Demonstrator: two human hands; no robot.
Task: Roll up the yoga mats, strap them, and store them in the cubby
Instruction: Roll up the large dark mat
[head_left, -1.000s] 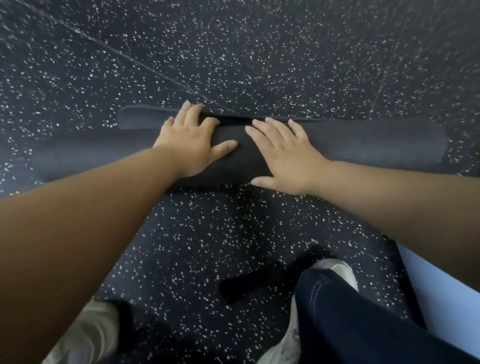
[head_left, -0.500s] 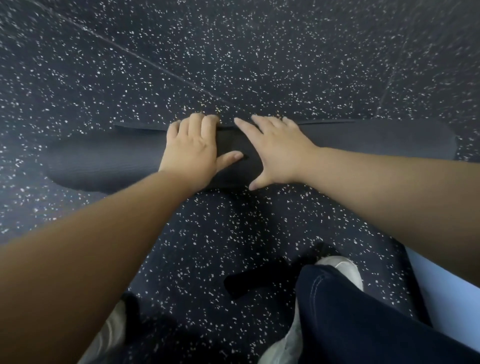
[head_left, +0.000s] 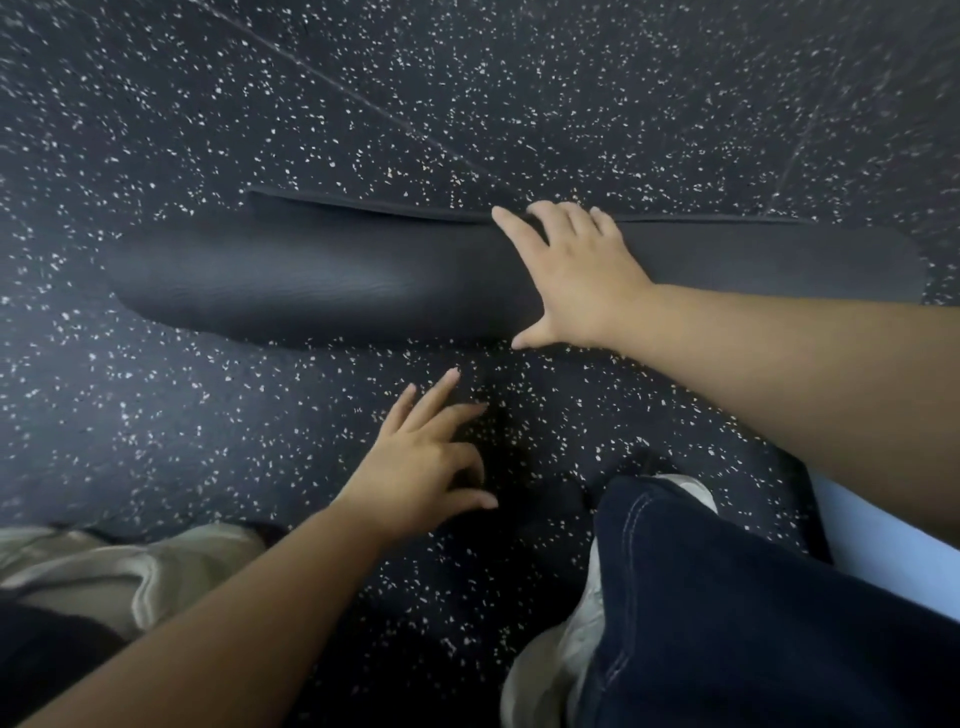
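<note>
A dark yoga mat (head_left: 332, 280) lies rolled up across the speckled floor, its loose end flap showing along the far side. My right hand (head_left: 576, 275) presses flat on the roll right of its middle, fingers spread over the top and thumb at the near edge. My left hand (head_left: 421, 462) is off the mat, hovering over the floor nearer to me with fingers spread, right above a dark strap (head_left: 540, 506) that lies beside my shoe.
The dark speckled rubber floor (head_left: 208, 104) fills the view. My white shoes (head_left: 576, 660) and a jeans leg (head_left: 727, 597) are at the bottom. A pale blue surface (head_left: 883, 540) shows at the right edge.
My left hand has lifted off the roll and drawn back toward me, over the strap. My right hand stays pressed on the mat.
</note>
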